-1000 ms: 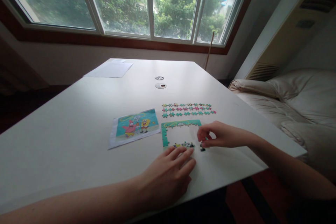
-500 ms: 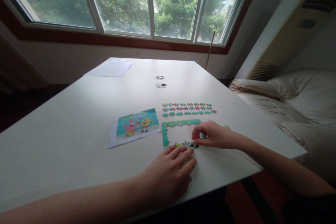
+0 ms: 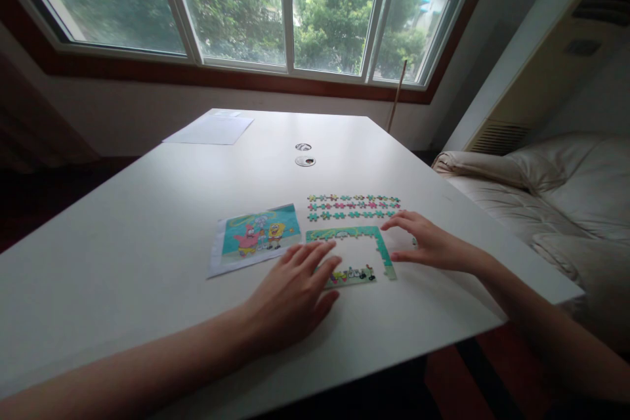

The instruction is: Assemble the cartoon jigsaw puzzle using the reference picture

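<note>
A jigsaw puzzle border point(image 3: 385, 247) lies on the white table, its middle bare, with a gap in the bottom edge near the right corner. My left hand point(image 3: 300, 282) rests with fingers spread over the border's left side and hides that part. At the right edge of the border is my right hand point(image 3: 426, 243), thumb and fingers apart, nothing visible between them. Several loose puzzle pieces point(image 3: 353, 206) lie in three rows just beyond the border. Partly behind my right hand, another loose piece point(image 3: 415, 241) shows. To the left lies a printed cartoon picture point(image 3: 258, 233).
The white table point(image 3: 123, 262) reaches toward the window. On its far left are paper sheets point(image 3: 209, 130), and two round inserts point(image 3: 306, 161) sit near its far middle. A cream sofa point(image 3: 492, 174) stands to the right, beside a tall air conditioner point(image 3: 512, 92).
My right hand has opened and moved right, off the border's bottom right part. My left hand has slid left and up onto the border's left side. The view has shifted slightly.
</note>
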The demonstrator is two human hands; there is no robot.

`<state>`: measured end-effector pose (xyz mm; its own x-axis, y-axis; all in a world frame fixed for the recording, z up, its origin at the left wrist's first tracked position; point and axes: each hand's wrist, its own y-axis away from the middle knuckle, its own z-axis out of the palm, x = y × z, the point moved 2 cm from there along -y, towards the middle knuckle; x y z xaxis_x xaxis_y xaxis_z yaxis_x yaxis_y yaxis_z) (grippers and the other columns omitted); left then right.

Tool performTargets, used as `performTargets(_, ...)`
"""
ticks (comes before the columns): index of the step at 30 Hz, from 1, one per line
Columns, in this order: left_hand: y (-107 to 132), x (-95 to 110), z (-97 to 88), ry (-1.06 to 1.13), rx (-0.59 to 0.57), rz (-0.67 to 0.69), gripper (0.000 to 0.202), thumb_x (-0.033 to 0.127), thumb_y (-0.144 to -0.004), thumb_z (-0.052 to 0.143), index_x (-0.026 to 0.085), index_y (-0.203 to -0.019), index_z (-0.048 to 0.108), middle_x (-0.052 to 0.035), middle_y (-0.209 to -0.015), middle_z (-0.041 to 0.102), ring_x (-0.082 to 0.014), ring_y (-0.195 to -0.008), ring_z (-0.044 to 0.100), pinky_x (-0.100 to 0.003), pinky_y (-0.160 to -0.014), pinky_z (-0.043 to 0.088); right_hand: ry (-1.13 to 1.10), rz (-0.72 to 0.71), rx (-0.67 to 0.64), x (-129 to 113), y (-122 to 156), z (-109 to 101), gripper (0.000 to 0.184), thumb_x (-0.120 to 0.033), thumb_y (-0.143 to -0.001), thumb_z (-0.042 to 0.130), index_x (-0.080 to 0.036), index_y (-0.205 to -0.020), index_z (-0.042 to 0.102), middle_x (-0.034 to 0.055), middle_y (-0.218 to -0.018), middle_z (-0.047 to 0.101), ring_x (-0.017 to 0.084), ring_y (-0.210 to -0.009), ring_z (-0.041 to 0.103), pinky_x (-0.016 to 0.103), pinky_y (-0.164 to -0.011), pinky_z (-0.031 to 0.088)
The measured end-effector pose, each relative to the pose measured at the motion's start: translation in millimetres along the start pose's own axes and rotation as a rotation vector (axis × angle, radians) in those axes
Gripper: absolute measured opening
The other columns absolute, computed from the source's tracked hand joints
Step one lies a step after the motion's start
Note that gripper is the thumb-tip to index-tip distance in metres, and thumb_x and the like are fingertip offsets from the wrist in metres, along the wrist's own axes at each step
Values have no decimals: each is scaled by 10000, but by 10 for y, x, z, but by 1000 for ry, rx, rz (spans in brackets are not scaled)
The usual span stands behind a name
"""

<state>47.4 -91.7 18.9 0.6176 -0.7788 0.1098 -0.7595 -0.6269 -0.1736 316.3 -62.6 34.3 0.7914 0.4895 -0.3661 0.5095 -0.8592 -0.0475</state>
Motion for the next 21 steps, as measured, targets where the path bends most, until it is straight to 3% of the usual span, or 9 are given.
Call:
performTargets(2, -23, -139, -1, -72, -43, -94, 544, 454, -848, 434, 149, -1296, 384, -139, -1404, 315, -296, -1257, 309, -473, -1000, 265, 31, -5, -27, 40, 32, 49, 569, -540, -718, 587, -224, -1183, 499, 103, -1195, 495, 264, -1131, 419, 414, -972, 316)
performTargets(6, -47, -269, 37, -120, -150, -149, 723, 588, -850, 303, 74, -1358, 293, -161, -1434, 227, -301, -1317, 188, -495, -1040, 166, 40, -5, -89, 67, 36, 118, 678, -592, -689, 583, -230, -1248, 454, 107, -1259, 440, 284, -1174, 378, 437, -1009, 264)
performTargets(10, -40, -243, 63, -113, -229, -194, 736, 594, -859, 242, 69, -1375, 261, -145, -1435, 219, -301, -1320, 182, -505, -1042, 146, 18, 4, -130, 90, 4, 105, 705, -602, -682, 583, -235, -1266, 439, 104, -1272, 430, 284, -1198, 353, 437, -1020, 249)
performTargets(21, -23, -200, 60, -105, -221, -208, 715, 577, -863, 258, 78, -1375, 264, -134, -1432, 239, -299, -1314, 197, -513, -1043, 133, -28, 2, -159, 110, -35, 68, 716, -593, -674, 595, -229, -1272, 444, 116, -1282, 430, 291, -1203, 353, 463, -1032, 213)
